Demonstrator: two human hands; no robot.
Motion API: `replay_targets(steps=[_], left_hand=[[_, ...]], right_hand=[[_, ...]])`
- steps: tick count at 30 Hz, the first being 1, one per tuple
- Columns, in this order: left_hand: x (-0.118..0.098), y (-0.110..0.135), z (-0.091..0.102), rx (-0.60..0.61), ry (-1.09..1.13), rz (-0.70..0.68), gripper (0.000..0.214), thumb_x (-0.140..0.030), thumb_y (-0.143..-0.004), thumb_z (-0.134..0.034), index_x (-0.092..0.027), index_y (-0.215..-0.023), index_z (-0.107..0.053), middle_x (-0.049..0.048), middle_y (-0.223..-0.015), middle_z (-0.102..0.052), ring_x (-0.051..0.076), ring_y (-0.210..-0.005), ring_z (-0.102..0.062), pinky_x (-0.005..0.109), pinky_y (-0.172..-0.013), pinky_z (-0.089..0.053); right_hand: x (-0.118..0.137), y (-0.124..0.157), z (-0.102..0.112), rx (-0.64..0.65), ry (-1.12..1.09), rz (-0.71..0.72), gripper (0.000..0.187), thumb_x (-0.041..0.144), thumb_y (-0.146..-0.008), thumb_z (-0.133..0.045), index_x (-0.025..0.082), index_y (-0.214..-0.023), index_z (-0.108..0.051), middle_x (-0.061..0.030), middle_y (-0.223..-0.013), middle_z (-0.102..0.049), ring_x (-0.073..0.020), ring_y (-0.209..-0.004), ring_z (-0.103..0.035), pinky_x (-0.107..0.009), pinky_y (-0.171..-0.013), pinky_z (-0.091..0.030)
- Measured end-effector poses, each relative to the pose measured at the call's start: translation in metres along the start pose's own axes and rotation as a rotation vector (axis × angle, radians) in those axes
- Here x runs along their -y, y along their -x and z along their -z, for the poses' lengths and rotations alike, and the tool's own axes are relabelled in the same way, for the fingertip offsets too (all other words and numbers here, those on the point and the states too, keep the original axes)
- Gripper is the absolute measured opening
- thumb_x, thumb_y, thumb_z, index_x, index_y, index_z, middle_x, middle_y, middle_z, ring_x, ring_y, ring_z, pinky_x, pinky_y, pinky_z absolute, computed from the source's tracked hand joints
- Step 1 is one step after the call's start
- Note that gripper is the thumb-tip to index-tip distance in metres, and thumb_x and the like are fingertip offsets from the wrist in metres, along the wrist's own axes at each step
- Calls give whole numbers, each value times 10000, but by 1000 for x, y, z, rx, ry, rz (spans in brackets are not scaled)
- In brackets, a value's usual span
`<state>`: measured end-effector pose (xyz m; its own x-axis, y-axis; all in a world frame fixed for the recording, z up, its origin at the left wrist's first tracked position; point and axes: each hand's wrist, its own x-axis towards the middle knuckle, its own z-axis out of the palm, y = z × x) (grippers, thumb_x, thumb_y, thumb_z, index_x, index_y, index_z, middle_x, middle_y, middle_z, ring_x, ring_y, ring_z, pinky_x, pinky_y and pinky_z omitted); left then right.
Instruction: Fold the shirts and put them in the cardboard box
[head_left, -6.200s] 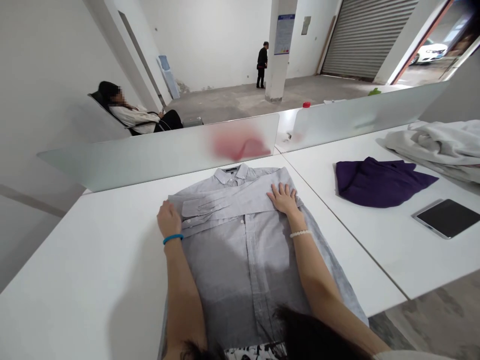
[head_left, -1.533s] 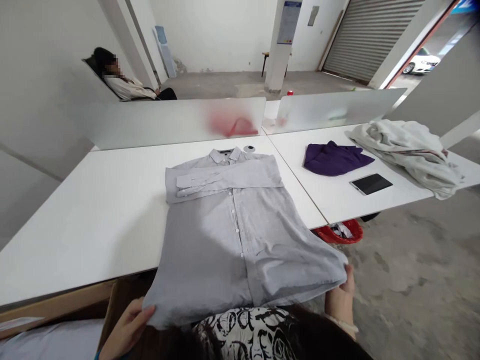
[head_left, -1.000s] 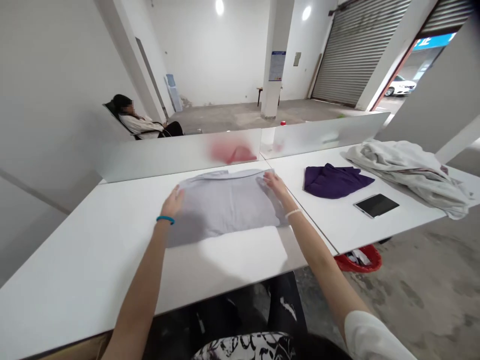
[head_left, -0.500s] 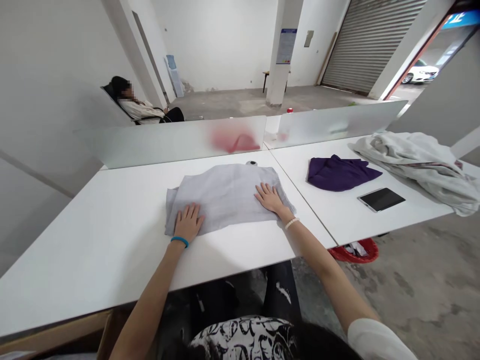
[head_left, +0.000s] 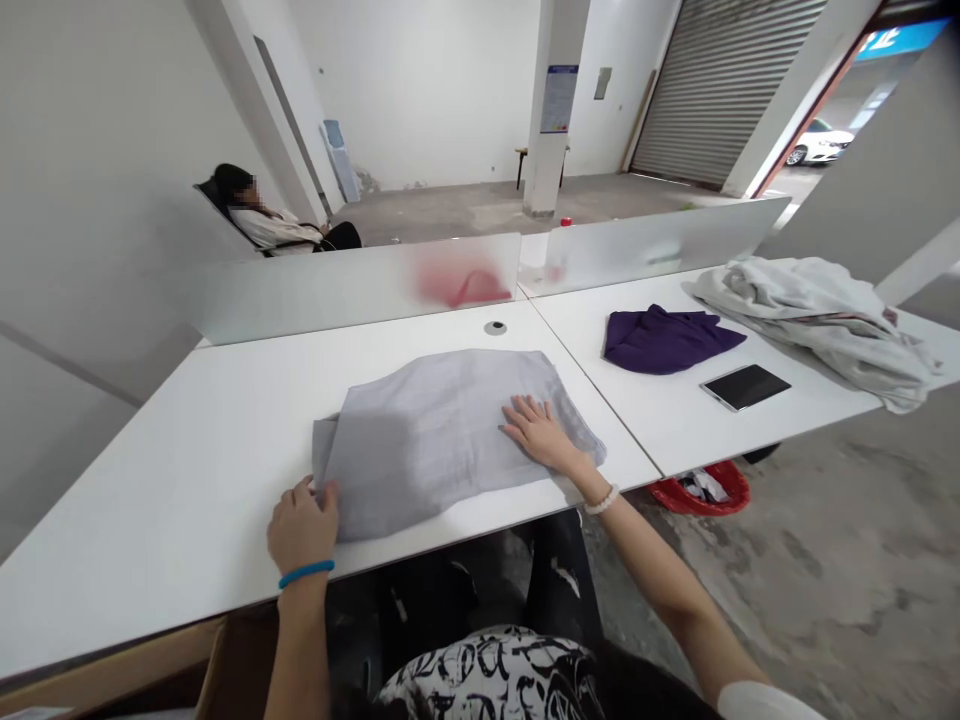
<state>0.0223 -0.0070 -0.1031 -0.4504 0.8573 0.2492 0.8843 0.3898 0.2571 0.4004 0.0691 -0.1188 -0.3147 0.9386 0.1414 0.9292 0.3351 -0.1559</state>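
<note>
A folded light grey cloth lies on the white table in front of me, its near edge close to the table's front edge. My left hand, with a blue band at the wrist, is at the cloth's left edge. Its fingers are curled, with the thumb on the cloth's border, and they look closed on that edge; the fingertips are partly hidden. My right hand, with a pale beaded bracelet, lies flat on the right part of the cloth, fingers spread.
To the right lie a purple cloth, a tablet and a heap of whitish fabric. Frosted dividers stand along the table's back. A red-lined bin is below, a cardboard box at lower left. A person sits beyond.
The grey cloth has come nearer to me, uncovering the round cable hole behind it. My left hand has moved from flat on the cloth to its left edge, fingers curling. My right hand remains flat on it.
</note>
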Motion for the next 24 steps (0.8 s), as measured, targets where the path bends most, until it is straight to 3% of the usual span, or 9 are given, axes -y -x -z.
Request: replay_targets(steps=[2,4,7,10,14,18,21,24], left_hand=[[6,-10,6,165,26,83,438,-490,-836,-387,-149,-971,-627,139,-901,-661,316,-834,-608,414,-707,-460],[12,-15,8,221,131,87,351,-494,-798,-430,-191,-827,-607,93,-807,-653,272,-752,-602,371,-666,-449],[21,-13,6,120,438,44,323,-516,-763,-452,-209,-774,-552,40,-758,-626,207,-729,-582,315,-684,-448],[30,-1,2,59,657,107,362,-557,-748,-448,-208,-805,-527,6,-708,-586,177,-693,-549,281,-630,-445],[39,16,-3,42,626,188,319,-524,-775,-411,-216,-803,-492,-13,-652,-525,170,-657,-512,282,-604,-432],[38,14,-3,95,546,197,296,-502,-776,-420,-220,-791,-506,12,-717,-587,195,-728,-561,309,-673,-454],[32,7,1,167,493,189,302,-509,-766,-440,-220,-732,-522,29,-715,-621,215,-749,-588,322,-687,-461],[27,4,6,192,487,187,314,-518,-761,-450,-217,-738,-540,45,-770,-651,229,-801,-607,326,-718,-461]], right_hand=[[15,11,2,-58,-35,39,485,445,-974,-269,223,-1359,-465,-104,-1460,-379,-317,-1369,-289,-567,-1072,-261],[27,25,0,-108,-33,49,437,392,-978,-296,217,-1313,-515,-103,-1415,-444,-309,-1351,-324,-576,-1077,-247],[34,47,-8,-177,-9,50,401,352,-976,-328,212,-1285,-542,-105,-1378,-488,-297,-1335,-354,-574,-1084,-234],[27,68,-16,-238,13,-6,421,375,-972,-334,227,-1333,-495,-96,-1406,-457,-302,-1349,-327,-576,-1080,-233],[14,86,-22,-257,49,-181,478,405,-968,-314,182,-1362,-468,-134,-1433,-412,-339,-1363,-284,-585,-1078,-210],[6,89,-23,-259,-12,-220,485,404,-967,-292,170,-1336,-500,-137,-1402,-452,-323,-1342,-321,-554,-1093,-202],[-2,91,-20,-405,-119,-278,478,397,-966,-269,156,-1249,-570,-144,-1320,-525,-294,-1251,-428,-486,-1037,-316],[-16,95,-13,-544,-105,-532,519,422,-953,-274,97,-1253,-545,-200,-1201,-570,-310,-1098,-504,-450,-889,-404]])
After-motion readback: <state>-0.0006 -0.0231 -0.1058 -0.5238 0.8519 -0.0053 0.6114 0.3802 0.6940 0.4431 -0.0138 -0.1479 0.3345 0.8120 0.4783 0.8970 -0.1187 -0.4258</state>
